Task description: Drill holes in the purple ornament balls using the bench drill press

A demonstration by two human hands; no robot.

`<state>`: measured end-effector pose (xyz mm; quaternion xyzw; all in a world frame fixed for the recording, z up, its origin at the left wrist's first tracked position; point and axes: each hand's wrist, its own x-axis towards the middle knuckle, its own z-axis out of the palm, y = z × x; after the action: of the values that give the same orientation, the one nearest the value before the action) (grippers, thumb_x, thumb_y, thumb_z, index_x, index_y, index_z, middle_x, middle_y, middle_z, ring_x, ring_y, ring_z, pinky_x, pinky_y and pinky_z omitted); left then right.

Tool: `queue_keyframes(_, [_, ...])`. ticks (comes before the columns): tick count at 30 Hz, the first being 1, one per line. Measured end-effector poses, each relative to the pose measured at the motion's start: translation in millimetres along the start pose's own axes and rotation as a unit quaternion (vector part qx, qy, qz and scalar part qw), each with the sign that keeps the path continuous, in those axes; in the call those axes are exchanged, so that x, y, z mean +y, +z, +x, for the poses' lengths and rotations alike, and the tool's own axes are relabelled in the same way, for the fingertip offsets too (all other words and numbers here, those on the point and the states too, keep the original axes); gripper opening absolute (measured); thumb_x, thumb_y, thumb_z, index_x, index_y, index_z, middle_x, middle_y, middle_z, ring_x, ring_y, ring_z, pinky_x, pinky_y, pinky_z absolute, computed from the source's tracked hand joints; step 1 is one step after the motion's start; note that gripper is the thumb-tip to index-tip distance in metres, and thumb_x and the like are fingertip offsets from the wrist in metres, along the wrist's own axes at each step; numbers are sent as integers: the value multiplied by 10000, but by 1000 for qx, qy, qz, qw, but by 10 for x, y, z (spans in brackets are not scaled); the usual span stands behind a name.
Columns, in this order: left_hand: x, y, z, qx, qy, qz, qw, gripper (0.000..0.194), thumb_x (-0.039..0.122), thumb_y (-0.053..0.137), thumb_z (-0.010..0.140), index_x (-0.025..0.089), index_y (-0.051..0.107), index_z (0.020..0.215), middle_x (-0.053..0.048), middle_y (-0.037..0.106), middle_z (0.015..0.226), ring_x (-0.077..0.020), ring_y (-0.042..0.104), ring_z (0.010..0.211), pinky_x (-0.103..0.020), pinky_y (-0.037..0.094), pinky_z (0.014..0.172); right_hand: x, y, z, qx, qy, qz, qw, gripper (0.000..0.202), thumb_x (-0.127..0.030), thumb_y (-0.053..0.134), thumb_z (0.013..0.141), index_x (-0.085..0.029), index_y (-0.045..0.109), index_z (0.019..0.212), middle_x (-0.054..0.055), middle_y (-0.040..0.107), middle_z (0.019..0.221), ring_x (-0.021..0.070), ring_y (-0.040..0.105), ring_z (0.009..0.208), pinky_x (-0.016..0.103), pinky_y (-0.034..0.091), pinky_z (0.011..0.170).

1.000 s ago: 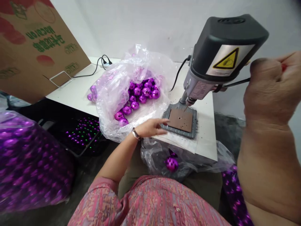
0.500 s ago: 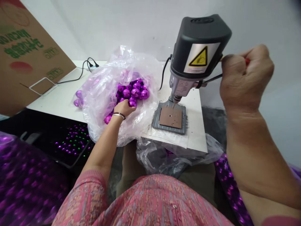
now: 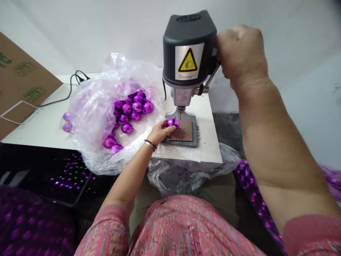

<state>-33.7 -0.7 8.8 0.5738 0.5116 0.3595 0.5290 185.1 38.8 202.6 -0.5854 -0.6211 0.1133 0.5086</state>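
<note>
Between the thumb and fingers of my left hand (image 3: 160, 132) is a shiny purple faceted ball (image 3: 173, 123). It is over the brown square plate (image 3: 185, 132) on the grey base of a small drill press (image 3: 189, 46), beside the drill tip. My right hand (image 3: 243, 53) is closed round the feed lever (image 3: 213, 76) at the press's right side; its grip hides the lever's end. To the left, several more purple balls (image 3: 137, 107) lie in an opened clear plastic bag (image 3: 93, 121).
A white table (image 3: 48, 131) carries the press and bag. A cardboard box (image 3: 29, 85) stands at the left, near a black cable (image 3: 70, 90). Clear plastic (image 3: 176, 181) hangs below the front edge. Dark trays of purple and green balls (image 3: 74, 174) sit lower left.
My left hand has moved right from the bag to the drill plate, bringing a purple ball. The head view has shifted right; my right hand still grips the lever.
</note>
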Motion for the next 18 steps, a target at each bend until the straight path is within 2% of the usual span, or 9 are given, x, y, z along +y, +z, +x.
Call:
queue_keyframes(3, [-60, 34, 84, 19, -16, 44, 999, 504, 421, 753, 699, 176, 696, 1137, -21, 710, 931, -114, 578, 711, -243, 504, 671, -61, 10, -28, 46, 48, -20, 998, 310, -253, 448, 896, -145, 326, 632, -41, 264, 644, 20, 203, 689, 221, 235, 693])
queue_keyframes(6, [-69, 56, 131, 31, -11, 91, 995, 504, 408, 768, 684, 184, 713, 1133, -27, 728, 978, -150, 627, 841, -257, 520, 780, -117, 10, -49, 54, 71, -30, 996, 353, -258, 462, 905, -142, 287, 622, -46, 233, 634, 10, 182, 665, 216, 233, 703])
queue_keyframes(9, [-25, 75, 146, 26, -8, 125, 992, 514, 411, 767, 692, 180, 717, 1149, -29, 738, 1000, -165, 641, 908, -261, 507, 855, -149, 8, -60, 57, 77, -32, 995, 364, -235, 452, 911, -140, 254, 621, -48, 196, 632, 4, 166, 652, 204, 234, 710])
queue_keyframes(13, [88, 118, 137, 17, -8, 161, 987, 505, 404, 754, 715, 152, 714, 1150, -39, 743, 1005, -173, 647, 908, -276, 503, 873, -159, 6, -65, 55, 73, -31, 995, 364, -222, 435, 916, -135, 241, 620, -49, 181, 632, 1, 155, 659, 197, 228, 719])
queue_keyframes(18, [191, 217, 108, 46, -16, 245, 968, 676, 299, 809, 671, 155, 644, 1310, -61, 734, 1133, -196, 661, 986, -295, 505, 926, -143, 3, -60, 47, 70, -32, 996, 370, -246, 424, 921, -134, 242, 619, -48, 178, 641, -7, 160, 651, 197, 186, 707])
